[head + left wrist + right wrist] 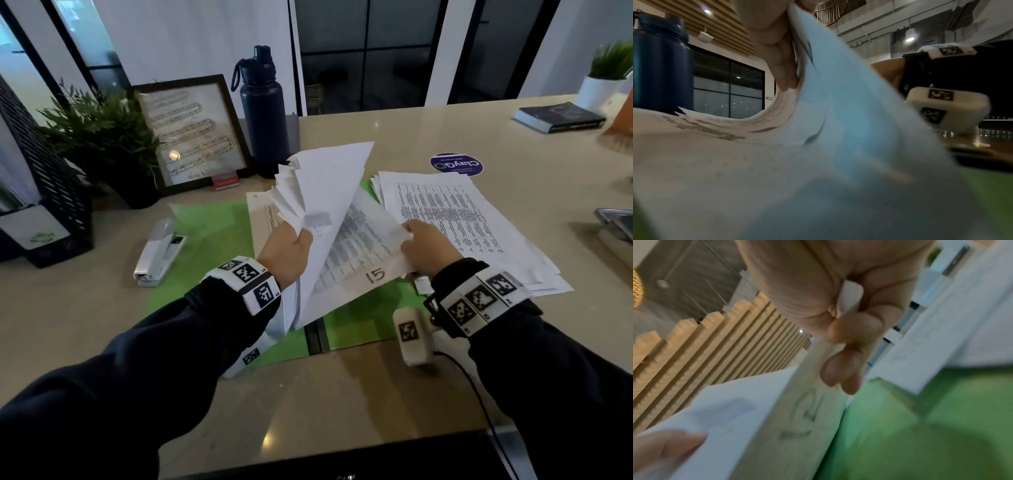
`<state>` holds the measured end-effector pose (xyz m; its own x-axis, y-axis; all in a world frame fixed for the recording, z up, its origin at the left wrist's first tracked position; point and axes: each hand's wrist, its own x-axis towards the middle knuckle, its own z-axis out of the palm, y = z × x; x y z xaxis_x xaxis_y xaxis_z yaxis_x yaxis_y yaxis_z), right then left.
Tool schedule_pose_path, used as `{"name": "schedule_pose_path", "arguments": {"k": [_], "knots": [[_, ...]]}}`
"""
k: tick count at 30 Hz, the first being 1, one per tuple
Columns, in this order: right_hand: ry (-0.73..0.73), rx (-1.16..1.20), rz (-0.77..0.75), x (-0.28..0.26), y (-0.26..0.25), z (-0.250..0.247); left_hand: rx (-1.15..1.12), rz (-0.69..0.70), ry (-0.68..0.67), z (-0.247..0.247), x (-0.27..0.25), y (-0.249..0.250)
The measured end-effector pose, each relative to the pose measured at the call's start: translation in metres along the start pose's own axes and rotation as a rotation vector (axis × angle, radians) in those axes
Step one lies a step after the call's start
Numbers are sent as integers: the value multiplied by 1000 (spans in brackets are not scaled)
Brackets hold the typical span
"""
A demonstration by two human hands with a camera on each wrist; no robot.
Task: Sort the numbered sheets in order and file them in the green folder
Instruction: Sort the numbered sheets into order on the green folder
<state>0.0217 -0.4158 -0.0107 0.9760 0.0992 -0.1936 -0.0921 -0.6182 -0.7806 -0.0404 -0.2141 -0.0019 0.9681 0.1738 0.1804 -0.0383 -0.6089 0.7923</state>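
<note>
Beige office counter point(411, 130), glass partitions behind. Green folder point(205, 219) lies open flat on it, in front of the person.

Left hand point(286, 248) grips a fanned bundle of sheets point(325, 192), thumb on the near face, fingers behind; the bundle is lifted and peeled back to the left. Left wrist view confirms fingers point(777, 53) pressed against the curled paper.

Right hand point(430, 248) pinches the right edge of the sheet marked 15 point(366, 260), which lies printed side up over the folder. Right wrist view shows fingertips point(840, 369) curled on the paper edge, green below.

Second stack of printed sheets point(455, 219) rests just right of the folder, partly overlapping it, loosely squared.

Progress, as a judgement: mid-sort. Paper is split into at least two lots; the order of either cannot be read beyond the one number. Nothing looks filed or fastened yet. Left to do: finish the ordering, merge the lots, square them, fix them in the folder and close it.

Nearby: white stapler point(157, 253) left of folder, navy water bottle point(262, 109), framed picture point(191, 133), potted plant point(102, 133), book point(558, 118) far right.
</note>
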Motion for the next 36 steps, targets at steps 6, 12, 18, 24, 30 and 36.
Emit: {"name": "schedule_pose_path", "arguments": {"k": [6,12,18,24,30,36], "knots": [[332,211,77,11,26,-66,24,-4,61,2,6,-8],[507,151,237,14,87,-115,23,14,67,2,4,-4],[376,-97,331,21,108,-116,30,-11,-89,6,-2,0],[474,-172,17,-1,51,-93,47,5,-191,4,-7,5],[-215,523,-19,-25,-19,-16,176,-7,-270,3,-14,14],[-177,640,112,-12,-23,11,332,-33,-346,3,-12,12]]}}
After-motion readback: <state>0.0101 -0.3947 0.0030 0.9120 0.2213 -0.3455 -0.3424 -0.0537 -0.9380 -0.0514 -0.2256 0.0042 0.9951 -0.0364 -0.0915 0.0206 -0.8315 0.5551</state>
